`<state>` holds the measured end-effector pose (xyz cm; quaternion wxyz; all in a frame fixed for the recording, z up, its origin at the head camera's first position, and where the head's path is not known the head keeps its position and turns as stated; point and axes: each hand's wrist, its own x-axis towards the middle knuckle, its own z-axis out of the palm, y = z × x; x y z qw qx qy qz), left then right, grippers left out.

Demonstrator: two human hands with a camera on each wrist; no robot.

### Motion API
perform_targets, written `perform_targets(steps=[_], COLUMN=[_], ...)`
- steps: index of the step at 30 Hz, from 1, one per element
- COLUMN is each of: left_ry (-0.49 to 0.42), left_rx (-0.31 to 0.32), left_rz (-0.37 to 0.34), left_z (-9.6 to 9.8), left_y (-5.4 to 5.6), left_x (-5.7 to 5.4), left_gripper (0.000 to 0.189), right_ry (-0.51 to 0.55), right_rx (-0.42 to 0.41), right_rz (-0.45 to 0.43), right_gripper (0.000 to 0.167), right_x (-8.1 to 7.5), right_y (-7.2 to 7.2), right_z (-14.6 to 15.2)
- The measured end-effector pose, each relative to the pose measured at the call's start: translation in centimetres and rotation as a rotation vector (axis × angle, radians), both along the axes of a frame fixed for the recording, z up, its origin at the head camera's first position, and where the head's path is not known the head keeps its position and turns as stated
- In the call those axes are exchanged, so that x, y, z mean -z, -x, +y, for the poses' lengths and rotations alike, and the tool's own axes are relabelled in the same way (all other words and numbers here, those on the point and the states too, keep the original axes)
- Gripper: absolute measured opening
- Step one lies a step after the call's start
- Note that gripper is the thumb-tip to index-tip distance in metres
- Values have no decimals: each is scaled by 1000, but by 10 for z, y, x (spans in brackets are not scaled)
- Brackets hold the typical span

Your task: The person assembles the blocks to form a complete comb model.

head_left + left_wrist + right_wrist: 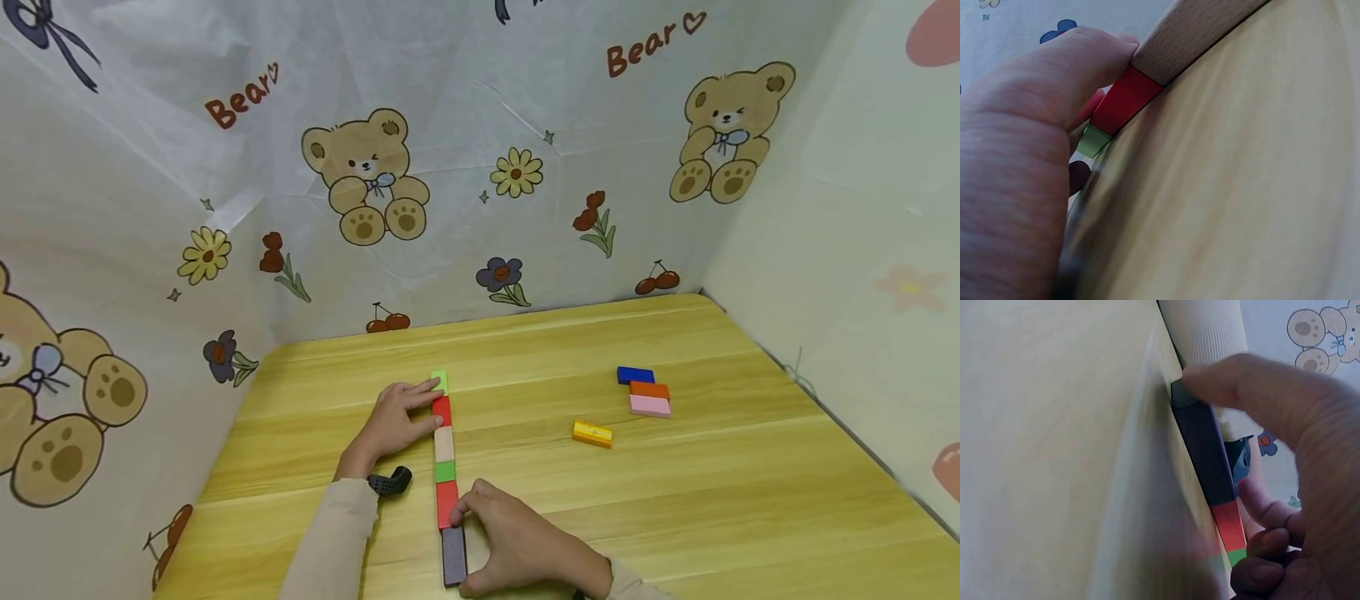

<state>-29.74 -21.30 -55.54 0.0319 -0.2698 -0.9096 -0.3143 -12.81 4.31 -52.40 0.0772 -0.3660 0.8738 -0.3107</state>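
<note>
Several wooden blocks lie end to end in one line on the table. From the far end come a light green block [442,376], a red block [444,412], a plain wood block [444,444], a green block [445,472], a second red block [447,502] and a dark purple block [453,557]. Across the far end of the line, my left hand [392,427] rests its extended fingers on the light green and red blocks, thumb beside the red one. My right hand [517,537] holds the dark purple block lengthwise, thumb at its near end and index finger near the second red block.
Right of the line, a yellow block [592,433] lies by itself. Farther back are a blue block [636,376], an orange block [649,390] and a pink block [649,406], close together. A bear-printed sheet [465,208] hangs behind the wooden table [750,500].
</note>
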Motion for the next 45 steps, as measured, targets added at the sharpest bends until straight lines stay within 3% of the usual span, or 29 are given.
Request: perform_targets(steps=[7,15,28,38,45], left_ry=[-4,-4,-5,-7,-15], left_rx=[-6,7,1,15,6], left_rz=[10,10,6,-13,0], left_z=[-3,1,0,-2,-2], left_y=[0,0,1,0,-1], left_x=[0,0,0,0,1], left_gripper=[53,53,54,55,54], right_ry=[42,122,262,330,353], right_rx=[9,75,219,367,424], right_rz=[-50,-126,-168,-53,-69], right_gripper=[58,49,41,45,42], right_x=[-1,-3,-33,-42,-43], right_y=[4,11,26,47,56], right_z=[0,8,34,80,117])
